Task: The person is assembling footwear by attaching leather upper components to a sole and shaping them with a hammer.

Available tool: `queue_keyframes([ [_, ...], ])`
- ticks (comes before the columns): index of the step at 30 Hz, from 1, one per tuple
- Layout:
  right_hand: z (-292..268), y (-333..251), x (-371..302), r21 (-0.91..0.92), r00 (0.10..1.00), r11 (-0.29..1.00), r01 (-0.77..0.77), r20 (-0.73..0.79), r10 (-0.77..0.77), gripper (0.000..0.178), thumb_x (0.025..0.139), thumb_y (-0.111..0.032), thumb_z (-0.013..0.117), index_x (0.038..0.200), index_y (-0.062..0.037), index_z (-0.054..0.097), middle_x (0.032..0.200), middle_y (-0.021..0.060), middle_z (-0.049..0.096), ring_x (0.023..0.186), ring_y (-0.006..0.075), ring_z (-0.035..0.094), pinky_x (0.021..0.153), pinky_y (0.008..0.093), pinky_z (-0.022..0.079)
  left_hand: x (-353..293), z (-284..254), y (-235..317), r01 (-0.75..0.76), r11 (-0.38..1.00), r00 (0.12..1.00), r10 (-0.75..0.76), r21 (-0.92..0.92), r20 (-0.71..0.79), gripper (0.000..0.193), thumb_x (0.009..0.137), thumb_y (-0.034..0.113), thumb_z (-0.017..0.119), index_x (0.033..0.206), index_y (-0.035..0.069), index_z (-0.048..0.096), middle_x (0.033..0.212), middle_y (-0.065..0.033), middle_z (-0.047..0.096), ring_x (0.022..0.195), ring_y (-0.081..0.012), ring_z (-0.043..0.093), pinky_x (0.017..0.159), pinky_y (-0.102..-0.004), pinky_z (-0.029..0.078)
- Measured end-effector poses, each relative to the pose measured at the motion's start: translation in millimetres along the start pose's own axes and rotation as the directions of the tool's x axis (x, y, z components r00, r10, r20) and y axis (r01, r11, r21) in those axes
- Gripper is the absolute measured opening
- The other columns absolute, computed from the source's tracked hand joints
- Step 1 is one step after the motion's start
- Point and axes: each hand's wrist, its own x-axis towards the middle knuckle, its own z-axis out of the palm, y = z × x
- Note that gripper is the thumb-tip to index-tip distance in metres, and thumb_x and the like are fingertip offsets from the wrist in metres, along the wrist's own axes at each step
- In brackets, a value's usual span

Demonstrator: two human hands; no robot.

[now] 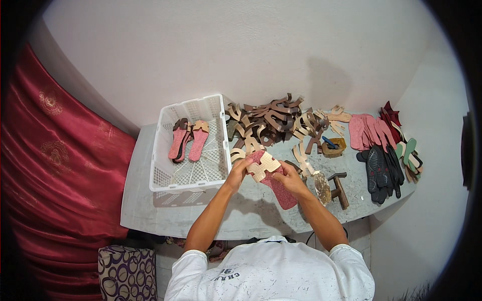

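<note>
Over the front of the grey table [241,220], both my hands hold one slipper between them. It has a speckled reddish-pink insole [284,197] and a cream, textured cut-out strap piece [266,165] lying across its front part. My left hand [238,174] grips the front end on the left, fingers partly hidden behind it. From the right, my right hand [290,180] closes on the strap's edge and the insole, with the thumb on top. The insole's heel end points down toward me. How the strap is fixed underneath cannot be seen.
A white plastic basket [190,187] at left holds several slippers [199,143]. Brown strap pieces [273,116] pile up behind my hands. To the right are a small box [334,149], a hammer [340,191], a stained block [322,187], pink insoles [369,131] and black soles [377,173].
</note>
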Motion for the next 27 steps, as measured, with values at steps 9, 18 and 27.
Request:
queue_keyframes([
  [9,-24.4,2.7,-5.9,-0.21,0.986,0.975,0.071,0.16,-0.037,0.024,0.082,0.0,0.062,0.105,0.0013,0.058,0.087,0.0012,0.061,0.077,0.0064,0.052,0.071,0.0244,0.044,11.8,-15.1,49.0,0.099,0.869,0.898,-0.287,0.484,0.332,0.04,0.083,0.016,0.057,0.12,0.001,0.061,0.105,-0.0046,0.065,0.092,-0.0126,0.058,0.083,-0.0288,0.045],
  [18,-26.7,-25.7,-18.7,-0.329,0.973,0.934,0.14,0.221,-0.068,0.02,0.082,-0.003,0.064,0.102,0.0005,0.059,0.077,0.0036,0.062,0.072,0.0092,0.052,0.067,0.0278,0.045,22.5,3.1,73.4,-0.164,0.614,0.787,-0.39,0.772,0.477,0.025,0.068,0.004,0.069,0.092,-0.001,0.068,0.089,-0.007,0.061,0.081,-0.0172,0.056,0.074,-0.0317,0.044],
  [27,-26.4,-45.7,-28.1,-0.773,0.933,0.526,0.356,0.267,-0.239,0.011,0.077,0.0,0.056,0.087,-0.0036,0.055,0.077,0.017,0.062,0.074,0.0392,0.058,0.064,0.0448,0.046,19.0,26.8,48.6,-0.431,0.2,0.899,0.014,0.88,0.437,0.031,0.065,0.0,0.062,0.091,0.013,0.074,0.085,-0.0113,0.058,0.081,-0.0314,0.058,0.069,-0.039,0.047],
])
